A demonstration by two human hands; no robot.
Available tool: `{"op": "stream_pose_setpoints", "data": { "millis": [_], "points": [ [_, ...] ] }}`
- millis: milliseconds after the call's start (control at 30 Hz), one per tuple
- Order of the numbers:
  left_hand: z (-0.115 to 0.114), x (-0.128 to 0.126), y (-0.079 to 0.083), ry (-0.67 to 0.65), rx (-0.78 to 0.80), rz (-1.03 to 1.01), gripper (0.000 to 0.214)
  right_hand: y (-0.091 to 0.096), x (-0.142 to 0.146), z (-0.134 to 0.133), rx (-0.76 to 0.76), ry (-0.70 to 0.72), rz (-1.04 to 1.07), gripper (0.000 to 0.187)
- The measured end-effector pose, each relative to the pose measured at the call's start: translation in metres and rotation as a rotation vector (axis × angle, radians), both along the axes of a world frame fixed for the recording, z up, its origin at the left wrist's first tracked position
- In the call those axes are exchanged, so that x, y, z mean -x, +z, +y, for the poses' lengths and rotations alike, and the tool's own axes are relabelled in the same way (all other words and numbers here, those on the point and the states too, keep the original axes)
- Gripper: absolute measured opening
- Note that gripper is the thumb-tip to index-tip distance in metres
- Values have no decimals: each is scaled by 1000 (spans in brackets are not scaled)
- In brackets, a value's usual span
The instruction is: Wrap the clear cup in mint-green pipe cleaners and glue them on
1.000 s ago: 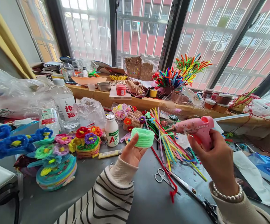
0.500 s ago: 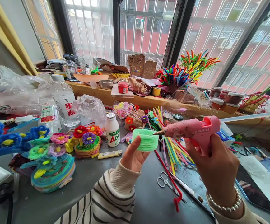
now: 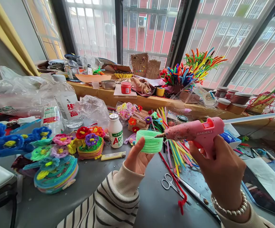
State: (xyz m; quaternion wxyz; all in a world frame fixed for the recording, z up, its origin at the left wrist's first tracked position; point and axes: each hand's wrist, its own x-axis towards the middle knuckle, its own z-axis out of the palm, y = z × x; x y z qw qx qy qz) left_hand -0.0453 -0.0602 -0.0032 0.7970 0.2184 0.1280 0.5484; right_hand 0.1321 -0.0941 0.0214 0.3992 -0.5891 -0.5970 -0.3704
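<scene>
So the left hand (image 3: 137, 158) is curled around the bottom of a mint-green coiled cup (image 3: 150, 141), thumb up one side and fingers round the back, holding it in the air just above the table (image 3: 92, 183), about dead centre of the view. The right hand (image 3: 219, 171) is wrapped tight round the grip of a pink hot glue gun (image 3: 199, 131), which sits at 3 o'clock from the cup and lies pretty much level. Its metal nozzle points toward 9 o'clock and the tip is right at the cup's rim on the right side, touching it as far as I can see. A clear glue stick (image 3: 256, 117) pokes out the back of the gun toward 3 o'clock. There's a pearl bracelet (image 3: 230, 205) on the right wrist and a striped sleeve (image 3: 113, 202) on the left arm. Around it is pure craft chaos: a small white bottle with a green label (image 3: 116, 130) stands at 9 o'clock from the cup, a fan of coloured pipe cleaners (image 3: 177, 148) lies under the gun, little scissors (image 3: 169, 183) and a red pipe cleaner (image 3: 175, 186) sit at 5 o'clock, and a stack of fuzzy flower coasters (image 3: 56, 174) is off at 8 o'clock.
</scene>
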Motion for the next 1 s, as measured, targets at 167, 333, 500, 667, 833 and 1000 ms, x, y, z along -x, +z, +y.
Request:
{"op": "stream_pose_setpoints", "data": {
  "millis": [167,333,500,667,833,1000],
  "points": [
    [1,1,-2,-9,16,12,27,0,0,-1,28,-7,13,32],
    [2,1,-3,6,14,24,28,1,1,-2,37,-5,18,30],
    [1,1,-1,7,11,3,26,1,1,-1,25,4,2,31],
    [1,1,-1,19,-4,9,26,0,0,0,5,12,0,35],
    [2,0,-3,23,-15,8,26,2,-1,0,-10,18,-15,34],
    [4,1,-5,22,-18,17,28,4,0,0,4,-2,-6,35]
  ]
}}
